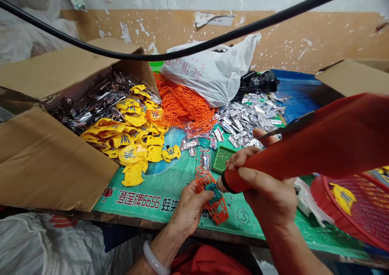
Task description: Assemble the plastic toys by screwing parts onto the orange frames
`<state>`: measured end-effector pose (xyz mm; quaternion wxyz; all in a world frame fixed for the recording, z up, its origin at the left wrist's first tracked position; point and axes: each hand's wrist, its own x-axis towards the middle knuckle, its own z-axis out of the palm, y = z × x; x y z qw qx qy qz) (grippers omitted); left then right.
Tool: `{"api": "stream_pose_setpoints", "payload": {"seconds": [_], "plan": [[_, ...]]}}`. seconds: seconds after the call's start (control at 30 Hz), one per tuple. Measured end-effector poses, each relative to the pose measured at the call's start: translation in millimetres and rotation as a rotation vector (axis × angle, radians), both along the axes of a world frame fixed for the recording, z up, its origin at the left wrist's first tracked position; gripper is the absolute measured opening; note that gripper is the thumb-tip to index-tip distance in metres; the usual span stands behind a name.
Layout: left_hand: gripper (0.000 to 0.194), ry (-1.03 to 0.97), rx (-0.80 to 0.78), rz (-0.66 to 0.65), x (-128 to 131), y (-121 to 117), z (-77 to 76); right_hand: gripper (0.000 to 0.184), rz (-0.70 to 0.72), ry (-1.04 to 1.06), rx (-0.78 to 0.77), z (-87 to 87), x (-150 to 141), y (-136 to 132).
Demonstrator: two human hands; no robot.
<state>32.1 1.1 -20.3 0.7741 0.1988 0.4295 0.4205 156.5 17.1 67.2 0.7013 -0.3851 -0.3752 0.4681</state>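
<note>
Over the green-sheeted worktop (164, 190), an orange plastic frame (217, 212) held low.
Left hand (190, 210) grips the frame; right hand (267, 196), close but apart, clamps a red tapered tool (304, 153), its tip just beside a teal insert (213, 192).

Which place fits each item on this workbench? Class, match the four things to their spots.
Things:
1. white bangle
2. orange plastic lattice piece
3. yellow plastic piece
4. white plastic bag

Places:
A. inside the red mesh basket
B. behind the orange heap
C. around the left wrist
D. held in the left hand

Pairs: 1-C, 2-D, 3-A, 4-B
</note>
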Motion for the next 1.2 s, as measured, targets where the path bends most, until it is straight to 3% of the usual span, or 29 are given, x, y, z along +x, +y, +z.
{"api": "stream_pose_setpoints", "payload": {"seconds": [0.4, 0.7, 1.07, 1.2], "plan": [[0.040, 0.014, -0.022, 0.029, 0, -1, 3.6, 0.062, -0.018, 0.024, -0.006, -5.2, 0, 4], [0.038, 0.035, 0.012, 0.016, 2, -2, 3.3, 0.052, 0.013, 0.013, -0.006, -0.3, 3, -1], [0.030, 0.058, 0.199, -0.026, 1, -4, -1.1, 0.050, 0.062, 0.009, 0.009, 5.4, 8, -5], [0.031, 0.066, 0.197, -0.048, 1, -4, -0.6, 0.049, 0.069, 0.022, 0.019, 6.3, 6, -5]]}}
